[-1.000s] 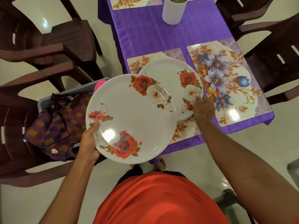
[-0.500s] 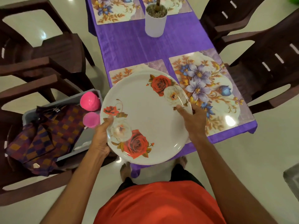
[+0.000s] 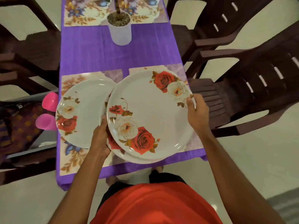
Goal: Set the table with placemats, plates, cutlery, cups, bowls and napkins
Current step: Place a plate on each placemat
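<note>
A white plate with red and white roses (image 3: 84, 113) lies on the near left floral placemat (image 3: 71, 156). Both hands hold a stack of matching plates (image 3: 150, 113) over the near right placemat (image 3: 175, 69), which is mostly covered. The rim of a lower plate (image 3: 123, 153) shows under the top one. My left hand (image 3: 100, 139) grips the stack's left edge. My right hand (image 3: 196, 112) grips the right rim, thumb on top. I cannot tell whether the stack touches the mat.
A white pot (image 3: 119, 28) stands mid-table on the purple cloth (image 3: 97, 54), with two more placemats (image 3: 84, 12) beyond. On the left, a grey tray (image 3: 32, 150) holds two pink cups (image 3: 50, 101) and checked napkins (image 3: 21, 130). Dark chairs (image 3: 242, 88) flank the table.
One plate now lies alone on the left placemat. The stack has moved right, over the right placemat, and my right hand has shifted to its right rim.
</note>
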`<state>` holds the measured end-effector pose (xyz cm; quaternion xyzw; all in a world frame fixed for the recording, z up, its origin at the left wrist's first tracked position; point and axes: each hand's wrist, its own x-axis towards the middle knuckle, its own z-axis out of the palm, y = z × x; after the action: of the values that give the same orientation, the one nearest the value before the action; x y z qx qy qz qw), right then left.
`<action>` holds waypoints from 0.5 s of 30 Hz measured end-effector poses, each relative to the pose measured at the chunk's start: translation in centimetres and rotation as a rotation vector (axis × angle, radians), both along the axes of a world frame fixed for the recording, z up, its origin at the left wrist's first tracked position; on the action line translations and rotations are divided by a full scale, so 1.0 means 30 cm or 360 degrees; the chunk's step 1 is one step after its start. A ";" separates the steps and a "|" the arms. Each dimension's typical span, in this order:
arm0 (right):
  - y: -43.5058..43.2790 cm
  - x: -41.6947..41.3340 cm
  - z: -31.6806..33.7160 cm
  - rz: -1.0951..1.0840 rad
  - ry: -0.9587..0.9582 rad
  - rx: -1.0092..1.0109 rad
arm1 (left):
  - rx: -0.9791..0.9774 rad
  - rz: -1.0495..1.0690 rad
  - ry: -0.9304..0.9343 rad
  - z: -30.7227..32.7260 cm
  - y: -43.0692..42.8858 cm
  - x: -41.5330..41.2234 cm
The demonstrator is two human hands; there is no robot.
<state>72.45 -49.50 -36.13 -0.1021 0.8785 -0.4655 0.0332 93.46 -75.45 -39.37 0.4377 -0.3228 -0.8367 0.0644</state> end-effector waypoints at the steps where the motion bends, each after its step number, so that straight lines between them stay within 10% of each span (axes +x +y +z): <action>1: 0.034 -0.036 0.002 0.0008 -0.0007 -0.0022 | -0.0089 0.0026 -0.0055 0.007 0.025 -0.012; 15: 0.224 -0.205 -0.243 -0.0755 -0.0498 -0.0468 | -0.0097 0.0279 -0.0100 0.065 -0.074 0.344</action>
<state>66.31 -42.77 -43.41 0.1748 0.7853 -0.5923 0.0435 103.76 -77.65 -37.42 0.4880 -0.3104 -0.8036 0.1404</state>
